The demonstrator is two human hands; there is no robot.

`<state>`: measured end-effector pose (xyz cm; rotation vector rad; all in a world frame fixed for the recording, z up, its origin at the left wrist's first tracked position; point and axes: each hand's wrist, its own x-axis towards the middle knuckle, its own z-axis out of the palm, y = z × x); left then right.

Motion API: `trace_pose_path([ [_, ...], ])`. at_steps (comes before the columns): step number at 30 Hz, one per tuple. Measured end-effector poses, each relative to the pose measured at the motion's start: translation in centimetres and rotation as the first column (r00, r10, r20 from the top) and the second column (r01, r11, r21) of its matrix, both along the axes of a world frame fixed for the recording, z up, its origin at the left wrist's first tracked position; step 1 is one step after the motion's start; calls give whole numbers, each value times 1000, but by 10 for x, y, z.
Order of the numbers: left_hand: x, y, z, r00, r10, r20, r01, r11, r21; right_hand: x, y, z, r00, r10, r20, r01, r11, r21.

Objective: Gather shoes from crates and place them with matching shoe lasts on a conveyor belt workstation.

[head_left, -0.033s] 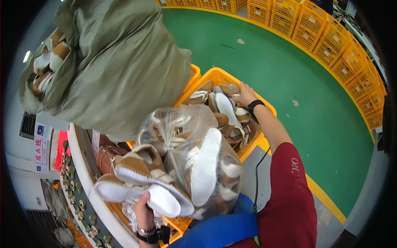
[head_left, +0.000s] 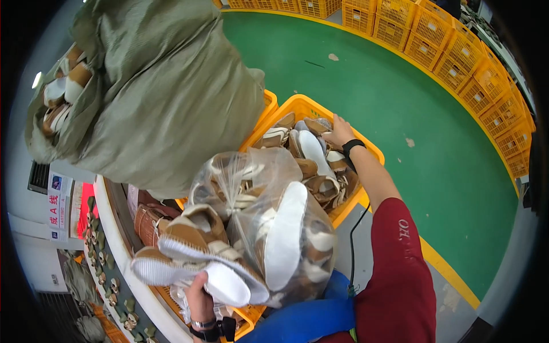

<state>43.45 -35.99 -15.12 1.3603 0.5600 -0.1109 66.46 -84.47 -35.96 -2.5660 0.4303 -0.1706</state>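
My left hand (head_left: 200,300) is closed on a pair of tan shoes (head_left: 197,268) at the lower left, thumb pressed against a white underside. These shoes lie partly sideways, their white bottoms toward me. My right hand (head_left: 340,132) reaches into a yellow crate (head_left: 373,150) of tan and white shoes, near its far right rim. Its thumb and fingers are spread beside the shoes there; the fingertips are partly hidden. Between my hands bulges a clear plastic bag (head_left: 320,251) filled with similar shoes, with a white-bottomed shoe (head_left: 284,237) against it.
A big grey-green sack (head_left: 171,103) with shoes showing at its opening fills the upper left. Beside a white-edged conveyor (head_left: 123,243) on the left runs a belt with small pieces. Yellow crates (head_left: 452,57) are stacked along the far right. A black cable (head_left: 353,240) hangs near my right arm.
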Motion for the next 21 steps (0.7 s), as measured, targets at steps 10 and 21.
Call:
trace_pose_path([
  [10, -9, -12, 6, 999, 18, -48, -8, 980, 200, 37, 19, -42, 999, 8, -47, -16, 983, -183],
  [21, -10, -12, 32, 998, -26, -54, 34, 988, 150, -105, -66, 162, 731, -476, 488, -51, 676, 735],
])
